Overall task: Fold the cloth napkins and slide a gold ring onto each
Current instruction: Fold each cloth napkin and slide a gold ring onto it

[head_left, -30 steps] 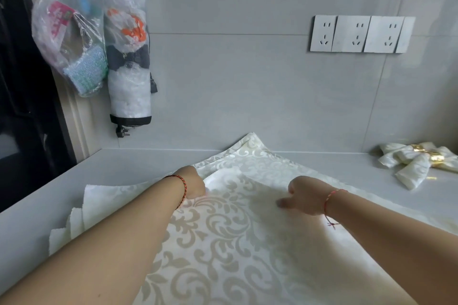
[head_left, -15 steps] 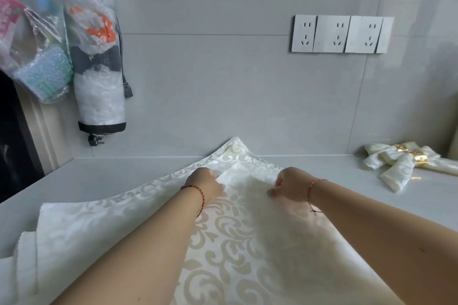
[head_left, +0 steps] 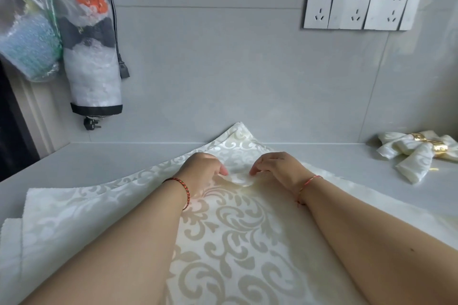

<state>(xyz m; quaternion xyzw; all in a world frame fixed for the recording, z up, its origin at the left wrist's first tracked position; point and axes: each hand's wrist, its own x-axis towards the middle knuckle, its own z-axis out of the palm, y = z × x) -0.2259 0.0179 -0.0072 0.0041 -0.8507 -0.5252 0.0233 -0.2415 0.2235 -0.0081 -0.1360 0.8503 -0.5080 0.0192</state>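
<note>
Your left hand (head_left: 203,171) and right hand (head_left: 278,168) lay close together on the cream damask napkin (head_left: 235,235), near its far corner; that corner touched the grey wall (head_left: 223,69); the cloth was spread flat across the grey table (head_left: 99,163), and both your forearms reached out over it. A folded edge of the napkin ran across between your hands; the fingers (head_left: 221,170) of your left hand were curled down and pinched the cloth at that edge; the fingers (head_left: 256,170) of your right hand were curled the same way and pinched it just opposite; a small puckered bit of fabric bulged between the two sets of fingertips, which were near each other but not touching. You wore a red cord bracelet (head_left: 184,189) on the left wrist and a thinner red one on the right. At the left edge of the view more pale folded cloth (head_left: 10,235) showed under the spread napkin. Well apart to your right, by the wall, lay a finished napkin (head_left: 406,153) with a gold ring (head_left: 432,145) around its middle. A row of white wall sockets (head_left: 357,7) sat above; plastic bags (head_left: 91,39) hung at the upper left.
</note>
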